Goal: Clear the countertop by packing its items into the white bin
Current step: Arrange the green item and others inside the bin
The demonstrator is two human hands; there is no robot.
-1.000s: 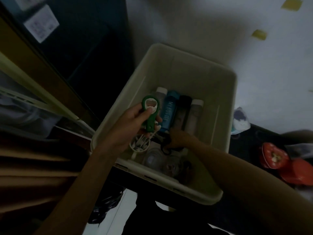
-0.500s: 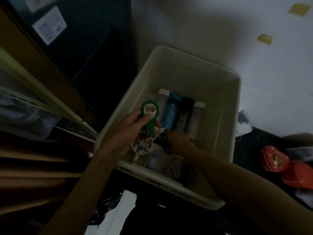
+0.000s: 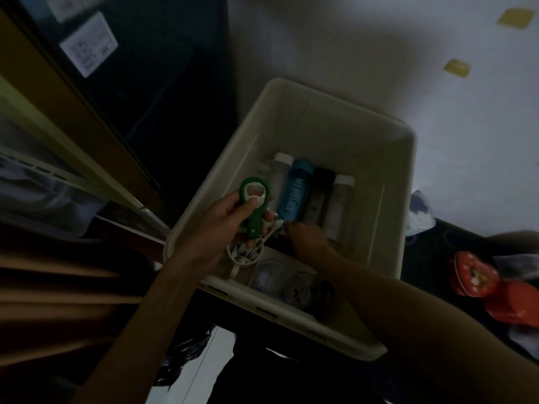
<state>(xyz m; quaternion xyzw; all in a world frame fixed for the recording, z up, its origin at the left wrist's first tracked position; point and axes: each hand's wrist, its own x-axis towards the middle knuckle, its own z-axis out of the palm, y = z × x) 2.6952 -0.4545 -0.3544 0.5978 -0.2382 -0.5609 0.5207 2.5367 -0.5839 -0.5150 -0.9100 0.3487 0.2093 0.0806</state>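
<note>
white bin (image 3: 291,112) holds four bottles side by side, blue bottle (image 3: 293,196) second from left; cup of white utensils (image 3: 245,253) at near wall | red containers (image 3: 478,277) on dark counter right | left hand (image 3: 221,225) grips green opener (image 3: 253,205) above bin | right hand (image 3: 309,237) inside bin at bottle bases, fingers hidden, grip cannot be told

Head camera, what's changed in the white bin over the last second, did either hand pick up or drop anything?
Little changed. The right hand slid slightly from the dark looped object toward the bottles' bases, by the blue bottle; its grip is hidden. The left hand still holds the green opener above the white cup. The white bin and bottles stayed put.
</note>
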